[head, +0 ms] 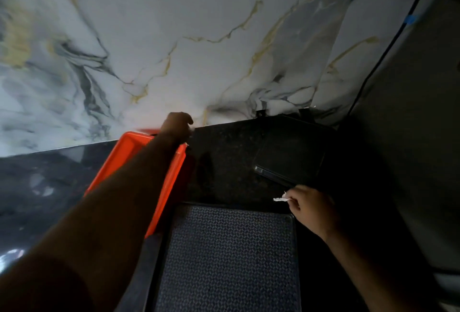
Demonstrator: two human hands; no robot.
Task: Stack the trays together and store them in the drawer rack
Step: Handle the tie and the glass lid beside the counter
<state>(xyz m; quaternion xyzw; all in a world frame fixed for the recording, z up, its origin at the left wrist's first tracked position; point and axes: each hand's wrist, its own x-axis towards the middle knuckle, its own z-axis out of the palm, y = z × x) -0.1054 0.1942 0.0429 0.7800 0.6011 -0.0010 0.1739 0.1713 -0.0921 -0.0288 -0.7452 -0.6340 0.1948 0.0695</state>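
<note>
- Nearest the camera lies a dark tray [231, 259] with a patterned, textured floor, flat on the black counter [221, 162] and running off the lower edge of the view.
- The left forearm crosses the lower left of the picture and reaches far forward over the orange tray [169, 187].
- The orange tray sits just left of the dark tray, tilted, its long right rim alongside the dark tray's left edge; much of it is hidden under the arm.
- The left hand [178, 125] is at the orange tray's far end, by the foot of the marble wall [199, 38]. Its fingers are curled, but whether they clamp the rim cannot be told: that part is dark and blurred.
- The right hand [312, 208] hovers at the dark tray's far right corner, fingers drawn together and pinching a small white scrap [280, 199].
- Beyond that hand a black tray [291, 152] lies flat on the counter against the wall, apart from the other two.
- A dark cable [388, 45] with a blue tape mark runs down the right side beside a grey panel [423, 125].
</note>
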